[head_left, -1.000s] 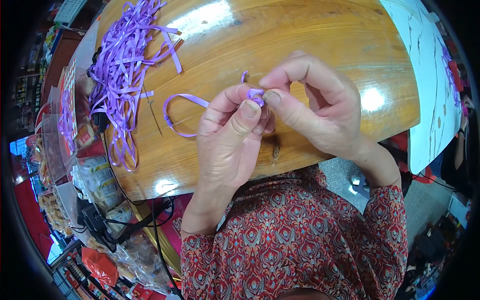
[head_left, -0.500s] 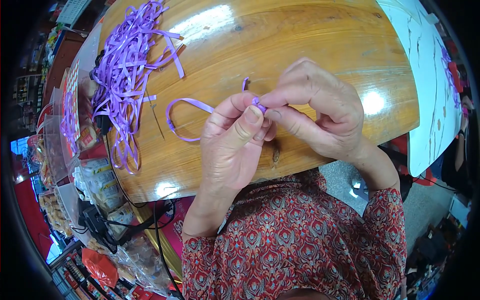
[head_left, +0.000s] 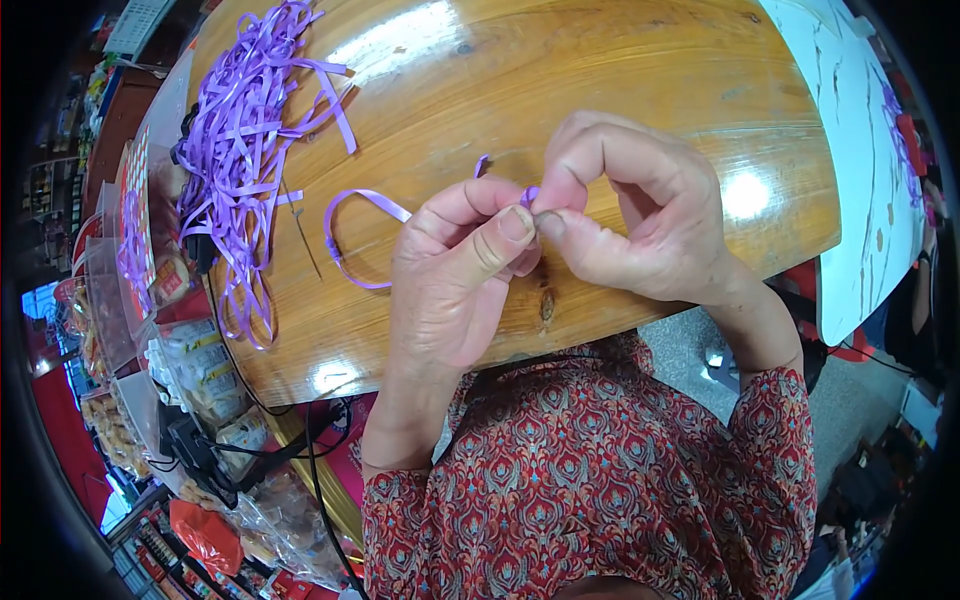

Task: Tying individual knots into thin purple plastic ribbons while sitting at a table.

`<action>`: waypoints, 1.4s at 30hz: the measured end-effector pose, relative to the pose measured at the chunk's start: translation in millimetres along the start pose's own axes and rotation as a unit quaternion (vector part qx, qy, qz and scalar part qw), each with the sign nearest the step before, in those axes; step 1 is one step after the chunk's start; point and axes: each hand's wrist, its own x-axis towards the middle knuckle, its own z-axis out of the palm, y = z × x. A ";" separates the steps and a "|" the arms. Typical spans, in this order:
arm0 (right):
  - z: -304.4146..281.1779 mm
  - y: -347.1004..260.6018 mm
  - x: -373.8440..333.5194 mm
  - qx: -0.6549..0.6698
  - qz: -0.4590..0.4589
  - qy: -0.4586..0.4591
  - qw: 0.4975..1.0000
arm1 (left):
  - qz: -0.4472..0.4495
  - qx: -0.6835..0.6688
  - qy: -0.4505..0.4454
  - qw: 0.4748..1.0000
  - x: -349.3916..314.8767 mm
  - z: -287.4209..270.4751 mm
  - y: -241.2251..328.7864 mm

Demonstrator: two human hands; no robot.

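Observation:
Above the table's near edge, both hands pinch one purple ribbon (head_left: 372, 196). Thumb and fingers of my left hand (head_left: 452, 265) close on it, with a loop that has a small knot hanging out to the left. My right hand (head_left: 645, 215) meets it fingertip to fingertip and grips a small purple bit of the ribbon between thumb and forefinger. A short free end sticks up behind my left fingers. How the ribbon runs between the fingertips is hidden.
A tangled heap of purple ribbons (head_left: 245, 130) lies on the wooden table (head_left: 620, 70) at the far left. Beside it is a thin dark stick (head_left: 307, 243). Packaged goods (head_left: 205, 370) and black cables (head_left: 318, 480) crowd the left side. A white marbled table (head_left: 860, 150) stands at right.
The fingertips have shifted slightly, and the right forefinger has drawn back a little from the left thumb. Less purple shows between them. The ribbon loop has moved slightly left.

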 end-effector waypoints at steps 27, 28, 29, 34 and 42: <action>-0.2 -0.5 -0.7 0.306 0.220 0.076 0.923 | 0.058 0.029 -0.020 0.998 6.8 6.7 -1.6; -0.3 0.2 -0.9 0.301 0.224 0.073 0.924 | 0.069 0.042 -0.015 0.997 6.6 6.9 -1.7; -0.6 -0.7 -0.4 0.301 0.224 0.073 0.924 | 0.069 0.042 -0.015 0.997 6.5 6.7 -1.6; -2.9 -4.6 1.6 0.286 0.235 0.075 0.926 | 0.071 0.046 -0.017 0.996 7.4 3.2 -0.4; -12.5 0.1 4.8 0.074 0.059 0.068 0.993 | 0.093 0.070 0.009 0.993 4.6 1.5 -0.9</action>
